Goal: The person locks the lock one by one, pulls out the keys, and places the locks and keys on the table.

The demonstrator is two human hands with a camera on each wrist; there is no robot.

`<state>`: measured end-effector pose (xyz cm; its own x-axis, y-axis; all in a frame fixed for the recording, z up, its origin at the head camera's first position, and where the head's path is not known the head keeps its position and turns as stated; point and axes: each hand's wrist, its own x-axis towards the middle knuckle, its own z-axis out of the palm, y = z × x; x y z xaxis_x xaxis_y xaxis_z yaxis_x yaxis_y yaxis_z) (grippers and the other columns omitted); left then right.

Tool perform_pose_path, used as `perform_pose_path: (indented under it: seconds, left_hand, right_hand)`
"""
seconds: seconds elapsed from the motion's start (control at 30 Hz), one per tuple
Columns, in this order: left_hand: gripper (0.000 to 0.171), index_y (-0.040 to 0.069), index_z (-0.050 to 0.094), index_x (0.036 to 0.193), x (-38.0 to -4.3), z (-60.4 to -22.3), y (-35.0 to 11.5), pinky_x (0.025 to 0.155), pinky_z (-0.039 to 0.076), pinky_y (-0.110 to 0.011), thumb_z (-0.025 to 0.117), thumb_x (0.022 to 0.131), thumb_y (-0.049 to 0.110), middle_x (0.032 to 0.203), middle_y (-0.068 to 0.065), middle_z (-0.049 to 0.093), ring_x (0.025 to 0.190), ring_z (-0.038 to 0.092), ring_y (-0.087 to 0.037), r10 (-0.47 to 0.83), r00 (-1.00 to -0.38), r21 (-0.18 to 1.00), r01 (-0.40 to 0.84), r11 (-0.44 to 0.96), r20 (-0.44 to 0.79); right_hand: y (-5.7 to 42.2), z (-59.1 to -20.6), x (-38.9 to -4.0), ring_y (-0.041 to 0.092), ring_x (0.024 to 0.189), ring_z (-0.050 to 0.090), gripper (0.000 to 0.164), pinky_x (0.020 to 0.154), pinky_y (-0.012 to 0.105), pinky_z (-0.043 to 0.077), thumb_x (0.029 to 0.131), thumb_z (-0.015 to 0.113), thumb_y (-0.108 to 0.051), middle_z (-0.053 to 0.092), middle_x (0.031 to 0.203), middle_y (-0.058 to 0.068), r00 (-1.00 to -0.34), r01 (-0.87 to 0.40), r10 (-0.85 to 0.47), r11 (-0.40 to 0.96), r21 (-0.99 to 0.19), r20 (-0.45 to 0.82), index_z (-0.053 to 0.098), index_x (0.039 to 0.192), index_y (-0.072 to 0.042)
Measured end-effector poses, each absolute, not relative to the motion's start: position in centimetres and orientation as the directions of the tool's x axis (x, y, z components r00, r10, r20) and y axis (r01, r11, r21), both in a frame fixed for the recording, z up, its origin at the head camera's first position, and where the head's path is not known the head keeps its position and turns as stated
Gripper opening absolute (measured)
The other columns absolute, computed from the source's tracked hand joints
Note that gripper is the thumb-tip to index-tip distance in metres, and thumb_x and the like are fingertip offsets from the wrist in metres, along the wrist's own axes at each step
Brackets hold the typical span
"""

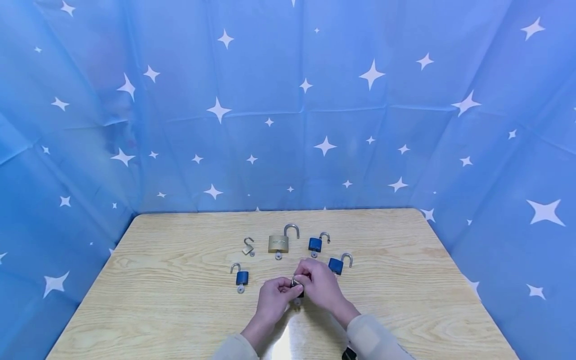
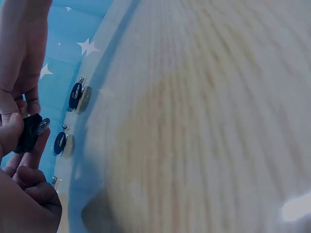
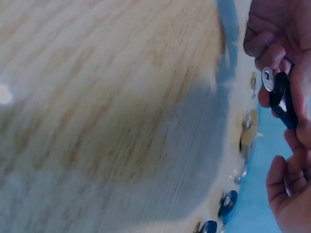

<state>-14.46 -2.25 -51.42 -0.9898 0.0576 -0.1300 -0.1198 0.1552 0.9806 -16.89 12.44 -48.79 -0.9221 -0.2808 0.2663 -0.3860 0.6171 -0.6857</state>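
I see the black padlock with a silvery metal shackle (image 1: 301, 293) between both hands, over the near middle of the pale wood-grain surface (image 1: 180, 315). The left hand (image 1: 272, 300) has its fingers pinching the body; the right hand's (image 1: 322, 286) fingers pinch the far, shackle end.

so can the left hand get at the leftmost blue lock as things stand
Probably yes: the leftmost blue lock sits close by, with only bare table between it and the left hand. Its fingers grip the black lock, though, so it would likely need to let go first.
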Motion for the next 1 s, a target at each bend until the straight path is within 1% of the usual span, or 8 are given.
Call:
perform_pose_path:
  seconds: [0.37,0.47,0.53,0.63,0.73,0.8,0.9,1.0]
  left_hand:
    - [0.021,0.008,0.069,0.084,-14.8,-51.3,-2.8,0.053,0.042,-0.024,0.077,0.08,0.028,0.07,0.001,0.065,0.062,0.057,-0.013,0.094,-0.985,0.962,-0.115,0.246,-0.142]
    - [0.022,0.009,0.07,0.085,-14.8,-51.2,-3.0,0.053,0.043,-0.025,0.076,0.08,0.029,0.071,0.0,0.068,0.063,0.059,-0.014,0.095,-0.986,0.959,-0.111,0.261,-0.14]
    - [0.022,0.009,0.071,0.087,-14.9,-51.1,-3.1,0.054,0.043,-0.025,0.076,0.08,0.03,0.073,-0.001,0.069,0.064,0.059,-0.013,0.095,-0.986,0.956,-0.106,0.272,-0.136]
    - [0.024,0.01,0.072,0.091,-15.2,-51.0,-3.3,0.048,0.04,-0.023,0.075,0.081,0.032,0.075,-0.002,0.071,0.056,0.056,-0.012,0.091,-0.985,0.956,-0.116,0.27,-0.145]
    - [0.026,0.01,0.072,0.094,-15.6,-51.0,-3.7,0.044,0.036,-0.022,0.073,0.083,0.033,0.079,-0.003,0.073,0.051,0.051,-0.011,0.08,-0.983,0.959,-0.139,0.248,-0.163]
    - [0.026,0.009,0.071,0.095,-15.7,-50.9,-3.9,0.049,0.04,-0.024,0.072,0.083,0.033,0.082,-0.004,0.073,0.056,0.056,-0.012,0.073,-0.984,0.966,-0.143,0.215,-0.162]
    - [0.029,0.007,0.07,0.097,-15.7,-50.3,-4.3,0.064,0.047,-0.03,0.072,0.084,0.033,0.088,-0.008,0.073,0.072,0.062,-0.015,0.065,-0.986,0.978,-0.139,0.158,-0.151]
    - [0.03,0.004,0.07,0.097,-15.6,-49.7,-4.4,0.071,0.048,-0.035,0.072,0.085,0.031,0.087,-0.009,0.072,0.078,0.062,-0.019,0.046,-0.987,0.983,-0.146,0.114,-0.152]
  right_hand:
    - [12.6,-49.3,-16.9,0.005,0.065,0.052,0.009,0.059,0.025,0.045,0.087,0.068,-0.015,0.059,0.076,-0.013,-0.937,-0.346,-0.258,0.592,-0.728,0.237,0.065,0.081,-0.022]
    - [12.7,-49.3,-16.8,0.007,0.062,0.05,0.004,0.056,0.025,0.044,0.09,0.065,-0.018,0.059,0.078,-0.012,-0.95,-0.307,-0.239,0.602,-0.737,0.2,0.067,0.09,-0.022]
    - [12.8,-49.3,-16.7,0.007,0.063,0.05,0.009,0.056,0.025,0.044,0.092,0.062,-0.018,0.06,0.08,-0.01,-0.958,-0.282,-0.219,0.61,-0.741,0.184,0.067,0.1,-0.019]
    - [13.1,-49.3,-16.5,0.007,0.064,0.051,0.016,0.058,0.025,0.045,0.094,0.06,-0.016,0.06,0.082,-0.008,-0.969,-0.246,-0.177,0.639,-0.729,0.172,0.064,0.109,-0.017]
    - [13.4,-49.4,-16.2,0.006,0.067,0.052,0.013,0.061,0.025,0.045,0.093,0.061,-0.014,0.062,0.084,-0.008,-0.975,-0.224,-0.157,0.663,-0.714,0.16,0.066,0.105,-0.016]
    - [13.6,-49.6,-15.7,0.006,0.068,0.052,0.011,0.063,0.025,0.046,0.092,0.061,-0.014,0.063,0.084,-0.007,-0.976,-0.218,-0.167,0.662,-0.717,0.143,0.067,0.101,-0.015]
    - [13.5,-49.9,-14.9,0.005,0.069,0.053,0.009,0.064,0.024,0.046,0.092,0.062,-0.015,0.064,0.084,-0.007,-0.973,-0.219,-0.2,0.65,-0.728,0.114,0.069,0.098,-0.014]
    - [13.1,-50.4,-14.0,0.005,0.067,0.054,0.012,0.062,0.023,0.047,0.091,0.063,-0.018,0.066,0.084,-0.006,-0.97,-0.215,-0.221,0.61,-0.763,0.096,0.069,0.099,-0.012]
